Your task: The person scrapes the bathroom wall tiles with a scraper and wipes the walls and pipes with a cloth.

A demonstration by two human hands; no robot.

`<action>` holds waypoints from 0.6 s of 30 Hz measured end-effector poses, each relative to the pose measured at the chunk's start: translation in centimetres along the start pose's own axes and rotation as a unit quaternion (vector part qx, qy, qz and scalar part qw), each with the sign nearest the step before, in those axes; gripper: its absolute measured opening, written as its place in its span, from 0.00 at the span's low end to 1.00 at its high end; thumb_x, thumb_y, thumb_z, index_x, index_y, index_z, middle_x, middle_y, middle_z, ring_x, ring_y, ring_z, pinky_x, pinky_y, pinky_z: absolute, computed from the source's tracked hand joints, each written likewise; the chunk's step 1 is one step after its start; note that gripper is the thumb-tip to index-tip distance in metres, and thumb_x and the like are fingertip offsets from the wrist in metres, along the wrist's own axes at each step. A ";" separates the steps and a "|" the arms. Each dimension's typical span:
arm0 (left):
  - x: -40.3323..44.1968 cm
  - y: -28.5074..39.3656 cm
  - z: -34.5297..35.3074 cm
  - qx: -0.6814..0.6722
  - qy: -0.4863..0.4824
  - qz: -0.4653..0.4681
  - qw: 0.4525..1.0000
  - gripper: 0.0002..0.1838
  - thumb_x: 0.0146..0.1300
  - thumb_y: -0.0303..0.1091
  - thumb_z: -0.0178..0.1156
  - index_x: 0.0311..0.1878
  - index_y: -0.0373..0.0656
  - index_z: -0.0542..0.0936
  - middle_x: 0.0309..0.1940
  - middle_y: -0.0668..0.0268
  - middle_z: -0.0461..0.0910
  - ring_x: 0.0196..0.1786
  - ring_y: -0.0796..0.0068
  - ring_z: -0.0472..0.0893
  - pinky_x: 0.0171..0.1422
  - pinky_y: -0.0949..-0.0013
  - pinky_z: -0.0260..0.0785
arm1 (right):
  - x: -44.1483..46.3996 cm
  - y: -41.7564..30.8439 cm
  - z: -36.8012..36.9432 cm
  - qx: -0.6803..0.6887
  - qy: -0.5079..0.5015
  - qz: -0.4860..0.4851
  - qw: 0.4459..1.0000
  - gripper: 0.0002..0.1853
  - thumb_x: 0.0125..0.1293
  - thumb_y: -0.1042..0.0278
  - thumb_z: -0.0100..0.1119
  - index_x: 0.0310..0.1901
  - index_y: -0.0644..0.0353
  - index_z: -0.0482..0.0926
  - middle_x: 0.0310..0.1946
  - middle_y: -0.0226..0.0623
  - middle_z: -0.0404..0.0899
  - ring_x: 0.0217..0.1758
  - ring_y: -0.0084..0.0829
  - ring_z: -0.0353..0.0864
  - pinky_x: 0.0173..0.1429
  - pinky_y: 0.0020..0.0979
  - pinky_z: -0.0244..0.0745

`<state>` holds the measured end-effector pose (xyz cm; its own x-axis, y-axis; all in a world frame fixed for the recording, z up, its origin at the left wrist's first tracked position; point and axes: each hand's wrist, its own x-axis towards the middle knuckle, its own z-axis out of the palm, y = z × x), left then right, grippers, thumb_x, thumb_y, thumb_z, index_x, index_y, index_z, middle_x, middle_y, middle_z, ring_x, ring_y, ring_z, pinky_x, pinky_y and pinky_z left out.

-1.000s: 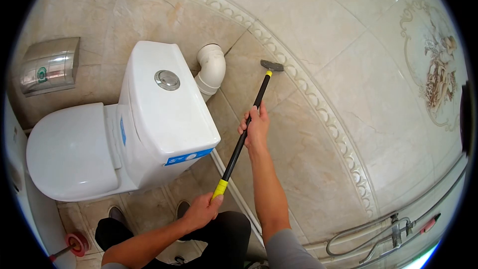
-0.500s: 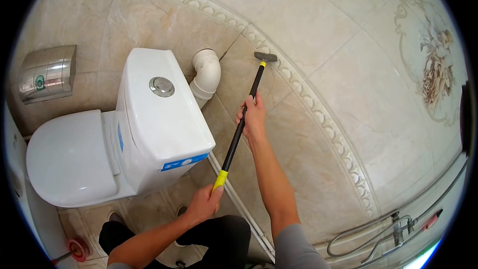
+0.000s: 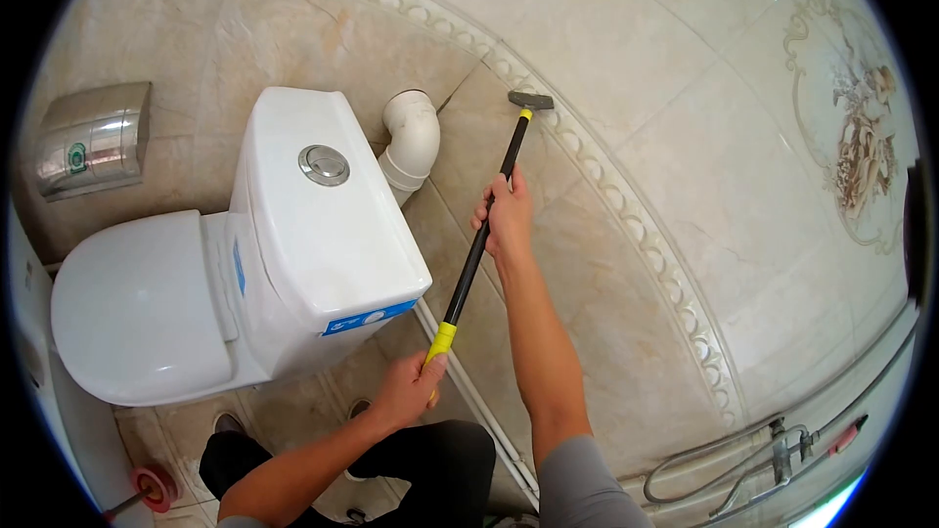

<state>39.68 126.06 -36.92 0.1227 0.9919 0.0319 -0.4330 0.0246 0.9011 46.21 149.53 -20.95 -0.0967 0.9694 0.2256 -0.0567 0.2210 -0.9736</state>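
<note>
wall (image 3: 636,332): glossy, marbled tiles, crossed by one raised, scalloped border strip (image 3: 634,225). one toilet (image 3: 303,225), smooth white ceramic, lid down; one round metal button (image 3: 324,165) on its tank. one long-handled tool (image 3: 473,262), right of the toilet, slanting up toward the border strip: straight black shaft, two yellow sections. one dispenser (image 3: 95,142), shiny metal, curved front, on the wall. one pipe (image 3: 412,140), white, elbow-shaped, just beside the tank. two hands. left hand (image 3: 409,393): fingers closed around the yellow lower end of the tool. right hand (image 3: 508,220): fingers curled around the black shaft, nearer the top. one tool head (image 3: 530,100), grey, narrow, set crosswise at the border strip; pressure on the tile cannot be told.
</note>
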 end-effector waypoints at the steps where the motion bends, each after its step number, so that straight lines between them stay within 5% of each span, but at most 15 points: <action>1: -0.1 -0.4 0.2 -0.001 -0.001 0.000 1.000 0.23 0.79 0.49 0.52 0.33 0.40 0.74 0.17 0.70 0.72 0.20 0.79 0.72 0.27 0.68 0.65 | 0.1 0.0 0.1 -0.018 -0.001 0.004 1.000 0.28 0.78 0.70 0.45 0.77 0.49 0.55 0.25 0.30 0.65 0.14 0.23 0.64 0.14 0.29 0.62; 7: 0.0 -2.3 0.1 -0.022 -0.050 -0.046 0.997 0.21 0.80 0.50 0.48 0.38 0.40 0.74 0.22 0.68 0.73 0.22 0.79 0.73 0.28 0.72 0.64 | -0.5 1.4 0.1 -0.059 0.012 0.012 0.998 0.28 0.78 0.70 0.46 0.77 0.50 0.57 0.25 0.30 0.65 0.14 0.23 0.64 0.14 0.30 0.62; 9: 0.4 -1.8 -0.1 -0.177 -0.085 -0.072 0.978 0.19 0.80 0.48 0.47 0.46 0.40 0.74 0.30 0.67 0.76 0.21 0.80 0.70 0.26 0.76 0.63 | 1.1 1.9 -0.3 -0.062 -0.006 0.015 0.998 0.29 0.78 0.70 0.46 0.77 0.50 0.56 0.24 0.30 0.65 0.14 0.23 0.64 0.14 0.30 0.62; 10: 0.4 -1.6 -0.1 -0.176 -0.085 -0.073 0.978 0.19 0.80 0.48 0.47 0.46 0.40 0.74 0.30 0.67 0.76 0.21 0.80 0.70 0.26 0.76 0.63 | 1.8 1.7 -0.2 -0.067 -0.026 0.017 0.997 0.30 0.77 0.70 0.46 0.78 0.50 0.55 0.24 0.29 0.65 0.14 0.23 0.64 0.14 0.30 0.62; 12: 0.1 -1.1 -0.2 -0.126 -0.144 -0.091 0.977 0.17 0.81 0.42 0.47 0.62 0.43 0.71 0.34 0.63 0.80 0.21 0.83 0.67 0.23 0.79 0.60 | 3.0 1.3 -0.2 -0.080 -0.018 0.018 0.997 0.27 0.77 0.70 0.47 0.76 0.51 0.58 0.23 0.29 0.65 0.14 0.23 0.65 0.14 0.30 0.61; 18: 0.2 -1.5 -0.7 -0.207 -0.238 -0.061 0.947 0.23 0.78 0.35 0.52 0.72 0.42 0.65 0.48 0.60 0.79 0.25 0.84 0.70 0.25 0.80 0.63 | 3.9 0.1 0.2 -0.106 -0.010 0.030 0.994 0.23 0.76 0.69 0.48 0.71 0.53 0.63 0.23 0.29 0.66 0.14 0.23 0.64 0.14 0.30 0.61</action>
<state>39.68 126.29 -38.57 0.5400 0.8125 0.2195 -0.6912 0.2793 0.6665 45.63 153.32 -20.19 -0.1138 0.9797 0.1647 0.1609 0.1818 -0.9701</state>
